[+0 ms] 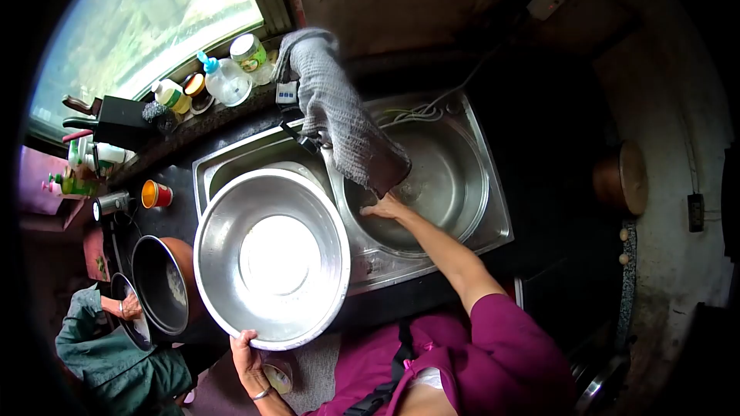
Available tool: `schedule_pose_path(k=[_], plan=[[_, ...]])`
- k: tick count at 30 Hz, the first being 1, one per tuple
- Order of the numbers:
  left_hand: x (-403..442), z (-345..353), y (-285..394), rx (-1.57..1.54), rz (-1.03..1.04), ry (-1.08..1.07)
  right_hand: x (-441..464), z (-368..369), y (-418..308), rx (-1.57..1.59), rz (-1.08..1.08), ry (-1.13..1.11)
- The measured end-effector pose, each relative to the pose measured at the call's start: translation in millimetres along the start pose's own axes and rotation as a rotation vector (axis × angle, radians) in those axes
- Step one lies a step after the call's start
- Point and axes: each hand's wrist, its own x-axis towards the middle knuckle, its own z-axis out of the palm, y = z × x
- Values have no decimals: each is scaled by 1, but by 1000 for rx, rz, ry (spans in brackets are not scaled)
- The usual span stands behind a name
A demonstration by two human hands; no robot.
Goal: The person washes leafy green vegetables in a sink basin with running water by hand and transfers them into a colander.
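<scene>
Purple top [512, 347] in foreground. Round metal basin [223, 262]: shiny, base glaring white. Left hand [245, 356] closed on rim [289, 343]. Right hand [388, 208] partly hidden below grey cloth [331, 100]; openness, grip indeterminable.

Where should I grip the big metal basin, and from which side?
Probably the metal basin by its near rim, from the wearer's side, beside the left hand gripping it: the round lip is exposed, no handle shows, and the open mouth faces the camera.

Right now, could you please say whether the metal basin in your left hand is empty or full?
The basin looks empty: bare metal walls, nothing visible inside, though glare whitens its bottom.
</scene>
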Motion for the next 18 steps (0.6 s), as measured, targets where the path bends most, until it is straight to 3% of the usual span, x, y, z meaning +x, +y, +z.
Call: schedule_pose_path(k=[2,4,5,6,8,9,10,12,14,16,18], plan=[[3,2,-1,40,-15,-40,5,14,4,-6,27,17],[0,14,2,34,-21,-61,7,20,2,-307,67,-75],[-2,22,1,32,-1,-23,9,15,5,-303,65,-71],[0,19,0,25,-1,-28,3,-10,-10,-126,43,-181],[6,9,-7,57,-22,-49,-31,-68,-42,126,-222,-72],[6,4,-9,97,-45,-61,-34,-85,-40,485,-127,-128],[4,11,-9,71,-49,-65,-45,-115,-56,560,-75,-139],[2,22,-10,53,-35,-76,-63,-153,-68,748,-136,-76],[2,28,-10,57,-42,-97,-81,-160,-74,1166,-190,27],[2,31,-13,61,-84,-124,-67,-129,-14,194,-137,233],[-1,36,-12,57,-50,-197,-82,-125,3,-479,-331,458]])
